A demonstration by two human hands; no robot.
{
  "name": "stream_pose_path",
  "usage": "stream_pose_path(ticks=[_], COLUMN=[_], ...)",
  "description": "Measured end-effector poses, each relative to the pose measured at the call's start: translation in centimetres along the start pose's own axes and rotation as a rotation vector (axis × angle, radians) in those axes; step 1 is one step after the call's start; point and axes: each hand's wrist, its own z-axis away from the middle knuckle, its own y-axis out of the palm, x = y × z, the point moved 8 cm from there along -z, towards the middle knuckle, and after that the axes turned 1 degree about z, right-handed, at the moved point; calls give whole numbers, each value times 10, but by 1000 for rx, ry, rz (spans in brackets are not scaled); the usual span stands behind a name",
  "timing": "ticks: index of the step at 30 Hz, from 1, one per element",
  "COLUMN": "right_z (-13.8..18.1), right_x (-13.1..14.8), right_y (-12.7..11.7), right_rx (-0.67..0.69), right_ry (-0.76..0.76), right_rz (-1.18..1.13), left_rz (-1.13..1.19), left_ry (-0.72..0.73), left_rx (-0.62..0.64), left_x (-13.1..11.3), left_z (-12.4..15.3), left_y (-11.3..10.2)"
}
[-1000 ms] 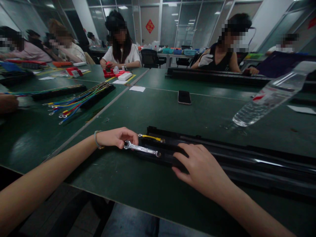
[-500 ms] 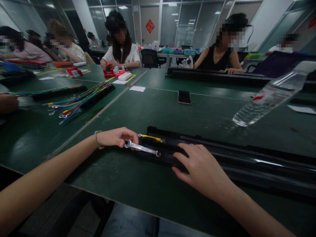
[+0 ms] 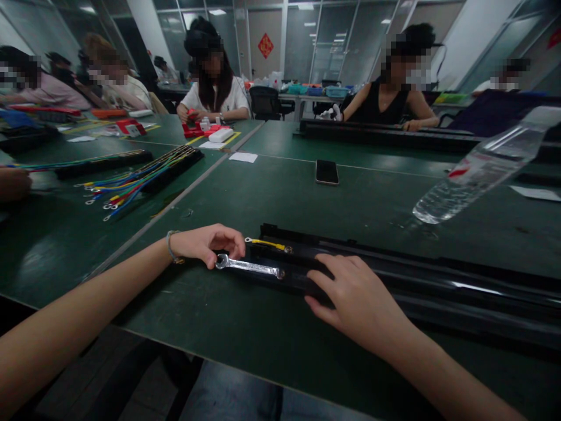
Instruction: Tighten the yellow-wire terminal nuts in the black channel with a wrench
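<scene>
A silver combination wrench [image 3: 252, 268] lies nearly level over the left end of a long black rail [image 3: 394, 269]. Its right end sits at a small bolt [image 3: 281, 274]. My left hand [image 3: 208, 242] is curled loosely round the wrench's other end, thumb tip against it and fingers bent behind. A short yellow wire [image 3: 267, 244] with a ring terminal runs along the rail behind the wrench, its right end at another fastener. My right hand [image 3: 350, 292] rests on the rail, fingers spread and slightly bent; their tips are partly hidden.
A tilted-looking water bottle [image 3: 477, 169] stands behind the rail on the right. Beyond it lie a phone [image 3: 326, 172] and a paper slip [image 3: 243, 157]. Coloured wires with ring terminals [image 3: 144, 178] lie at the left. Several people sit around the green table [image 3: 272, 199].
The wrench's left end has swung slightly left and down, with my left thumb following. My left fingers have loosened a little. My right hand has stayed in place.
</scene>
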Motion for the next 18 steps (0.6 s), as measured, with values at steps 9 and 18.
stream_pose_path(ticks=[9, 18], right_z=[2, 1], right_x=[0, 1], right_y=[-3, -4], right_rx=[-16, -13], right_ry=[-6, -8], right_rz=[0, -4], left_rz=[42, 7], left_ry=[107, 134], left_rx=[7, -65], left_x=[-9, -11], left_z=[0, 1], left_y=[-1, -8])
